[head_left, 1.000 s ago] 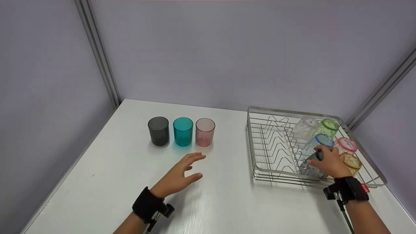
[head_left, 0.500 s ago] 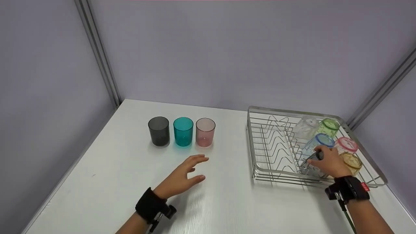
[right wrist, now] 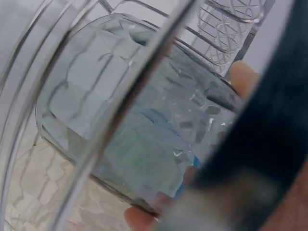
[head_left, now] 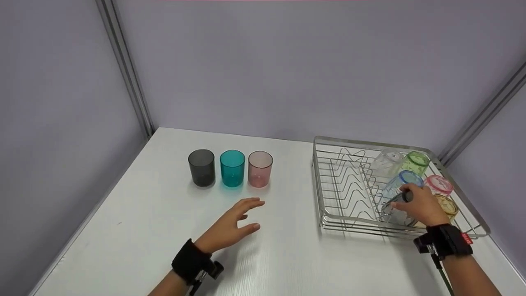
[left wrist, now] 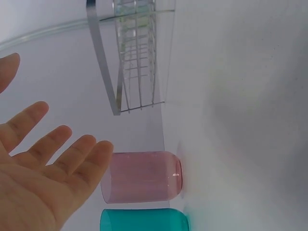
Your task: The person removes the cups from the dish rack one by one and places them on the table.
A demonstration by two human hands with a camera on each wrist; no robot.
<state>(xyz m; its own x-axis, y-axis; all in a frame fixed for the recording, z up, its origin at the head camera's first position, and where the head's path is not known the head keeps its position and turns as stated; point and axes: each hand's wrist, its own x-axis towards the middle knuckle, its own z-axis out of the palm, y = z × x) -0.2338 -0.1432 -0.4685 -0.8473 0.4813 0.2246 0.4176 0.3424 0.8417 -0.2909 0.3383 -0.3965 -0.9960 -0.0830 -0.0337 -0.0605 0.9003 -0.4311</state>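
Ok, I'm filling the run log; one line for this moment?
right hand: grips grey-tinted faceted transparent tumbler, in silver wire rack | left hand: holds nothing, near upright translucent pink cup

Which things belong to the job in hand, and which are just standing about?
Probably in the job:
right hand
greyish translucent faceted tumbler in its grip
silver metal wire rack
perhaps its clear glass, green glass, blue glass, pink glass, amber glass

Seemingly standing about, untouched:
translucent cylindrical black tumbler, teal tumbler, pink tumbler, all upright on the white table
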